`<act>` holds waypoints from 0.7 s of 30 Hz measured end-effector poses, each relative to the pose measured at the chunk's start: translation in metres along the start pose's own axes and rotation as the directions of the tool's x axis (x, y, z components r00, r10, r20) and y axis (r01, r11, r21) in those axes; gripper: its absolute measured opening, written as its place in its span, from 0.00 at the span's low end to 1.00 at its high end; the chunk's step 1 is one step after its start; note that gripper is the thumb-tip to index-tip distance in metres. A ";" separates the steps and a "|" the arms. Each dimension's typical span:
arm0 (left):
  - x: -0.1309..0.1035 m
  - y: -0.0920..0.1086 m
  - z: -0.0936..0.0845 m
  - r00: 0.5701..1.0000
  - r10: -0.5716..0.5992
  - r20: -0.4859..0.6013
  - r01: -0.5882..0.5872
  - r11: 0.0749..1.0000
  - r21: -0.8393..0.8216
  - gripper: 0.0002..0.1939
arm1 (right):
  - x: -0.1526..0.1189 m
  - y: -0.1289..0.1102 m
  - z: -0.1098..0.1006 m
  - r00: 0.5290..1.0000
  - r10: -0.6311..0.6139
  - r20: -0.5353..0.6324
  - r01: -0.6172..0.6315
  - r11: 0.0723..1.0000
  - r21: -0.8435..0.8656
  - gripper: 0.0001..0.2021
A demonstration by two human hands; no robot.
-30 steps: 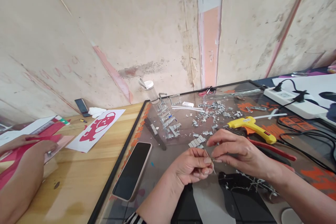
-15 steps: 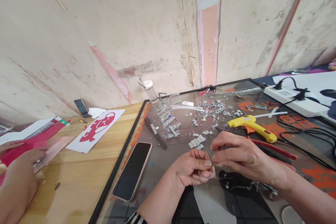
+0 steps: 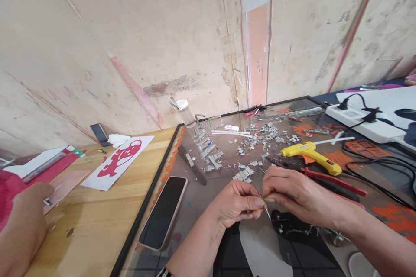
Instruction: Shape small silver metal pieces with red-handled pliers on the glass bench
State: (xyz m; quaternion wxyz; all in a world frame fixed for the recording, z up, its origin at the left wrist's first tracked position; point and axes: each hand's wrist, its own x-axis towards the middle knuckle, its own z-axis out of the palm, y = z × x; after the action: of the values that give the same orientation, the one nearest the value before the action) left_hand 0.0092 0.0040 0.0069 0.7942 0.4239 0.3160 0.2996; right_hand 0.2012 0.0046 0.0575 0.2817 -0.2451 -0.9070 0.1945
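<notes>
My left hand (image 3: 242, 204) pinches a thin wire-like piece (image 3: 268, 213) between thumb and fingers. Its pale tip sticks out below the fingertips. My right hand (image 3: 292, 190) meets it there, thumb and fingers closed at the same piece; the exact contact is too small to make out. Beyond the hands lie flat grey metal strips (image 3: 243, 174) and a scattered heap of small metal bits (image 3: 268, 133). Red-handled pliers (image 3: 338, 181) rest behind my right hand. Under my right wrist lies a thin, twiggy strand (image 3: 312, 230) with small pale bits along it.
A yellow glue gun (image 3: 307, 154) lies behind the pliers, near a white power strip (image 3: 364, 124) with black cables. A phone (image 3: 163, 213) is left of my hands. At far left, a co-worker's hand (image 3: 27, 212) is by pink paper; a bottle (image 3: 185, 112) stands at the wall.
My right hand's fingers have closed in against the piece at my left fingertips, where they were loosely curled apart before. At left, the co-worker's arm and pink paper have shifted.
</notes>
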 end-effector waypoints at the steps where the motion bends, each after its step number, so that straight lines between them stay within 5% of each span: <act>1: 0.000 0.001 0.001 1.000 0.014 -0.020 -0.013 0.999 0.045 0.16 | 0.000 0.000 0.000 0.999 0.031 0.010 -0.031 1.000 0.004 0.09; 5: -0.002 0.005 0.005 0.983 0.144 -0.110 -0.109 0.954 0.278 0.14 | -0.002 0.002 0.006 0.980 0.196 0.022 -0.196 0.980 0.025 0.08; 9: -0.001 0.006 0.012 0.918 0.380 -0.116 -0.246 0.774 0.584 0.11 | -0.004 0.009 0.016 0.933 0.360 -0.020 -0.358 0.932 0.055 0.07; 15: 0.001 0.003 0.016 0.817 0.574 -0.062 -0.278 0.486 0.829 0.09 | -0.003 0.021 0.029 0.777 0.628 0.043 -0.618 0.747 0.246 0.08; 18: 0.004 -0.001 0.015 0.826 0.554 -0.100 -0.274 0.550 0.789 0.09 | -0.001 0.025 0.030 0.705 0.697 0.130 -0.685 0.624 0.376 0.09; 21: 0.007 -0.005 0.011 0.856 0.488 -0.168 -0.260 0.689 0.676 0.09 | 0.001 0.026 0.028 0.685 0.710 0.164 -0.697 0.574 0.430 0.11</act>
State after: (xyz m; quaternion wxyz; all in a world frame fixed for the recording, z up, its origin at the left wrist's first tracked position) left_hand 0.0229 0.0017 0.0058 0.4593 0.6636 0.4333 0.4011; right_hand 0.1923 0.0198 0.0240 0.2428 -0.5133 -0.6575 0.4953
